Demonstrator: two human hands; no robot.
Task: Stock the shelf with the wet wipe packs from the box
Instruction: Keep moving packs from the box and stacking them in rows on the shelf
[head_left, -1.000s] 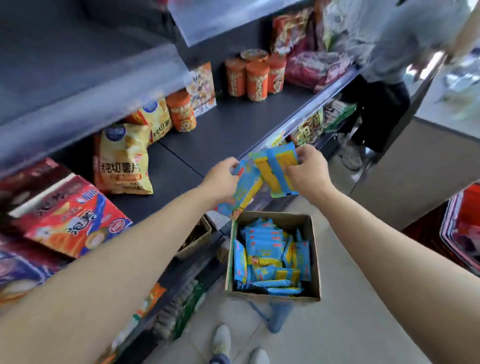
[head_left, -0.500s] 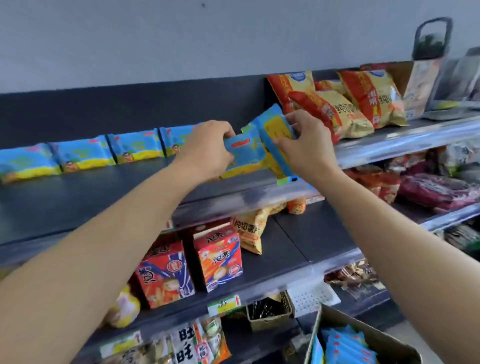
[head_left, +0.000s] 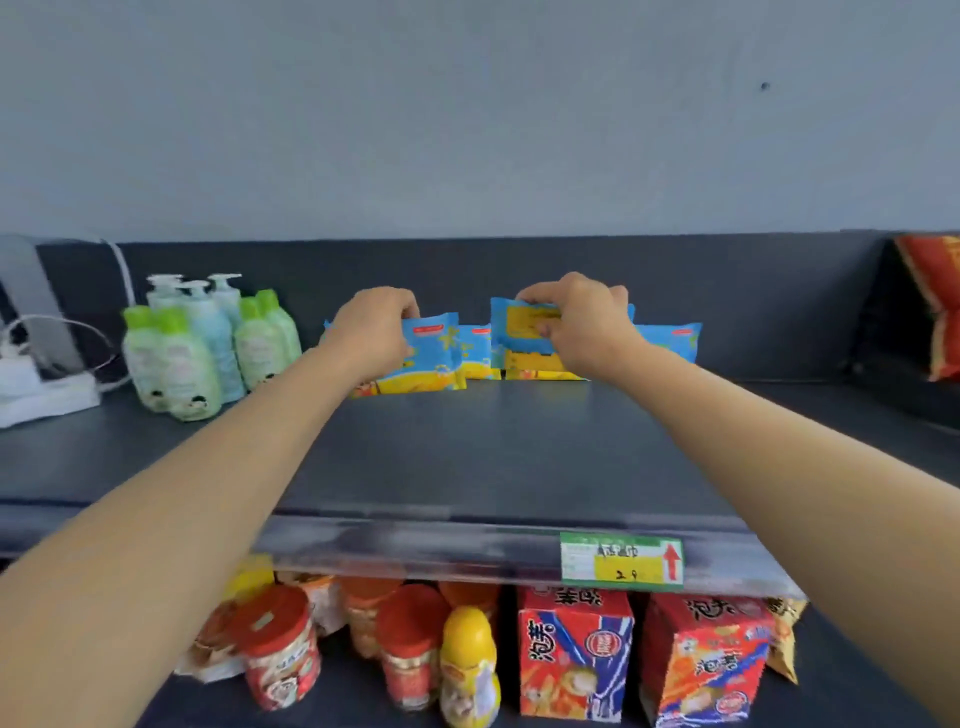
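Two rows of snacks fill the bottom of the frame: red-lidded jars (head_left: 283, 652), a yellow bottle (head_left: 470, 670) and red cartons (head_left: 574, 657) on the lower shelf, under a price label (head_left: 621, 564) clipped to the front rail at lower right. Above that rail the top shelf (head_left: 493, 457) runs back bare and dark across the middle of the frame, so there is plenty of room in front of the stock.

Both forearms reach over that bare stretch to the back. The left hand (head_left: 376, 332) has its grip closed on the upper edge of a blue and yellow wet wipe pack (head_left: 428, 361), which stands on its lower edge, just left of centre. The right hand (head_left: 576, 325) is pinched shut on another wipe pack (head_left: 524, 327), held just above the shelf, right of centre, in front of the row of packs (head_left: 670, 340) already standing against the back panel.

To do this step well, I would set each pack down on its bottom edge, printed face forward, and push it back until it touches the row (a soft pack slumps if let go while leaning). Letting go one hand at a time looks safer. The green bottles (head_left: 208, 343) at centre left stand near the left pack, so it should not slide further that way. The box is out of view.
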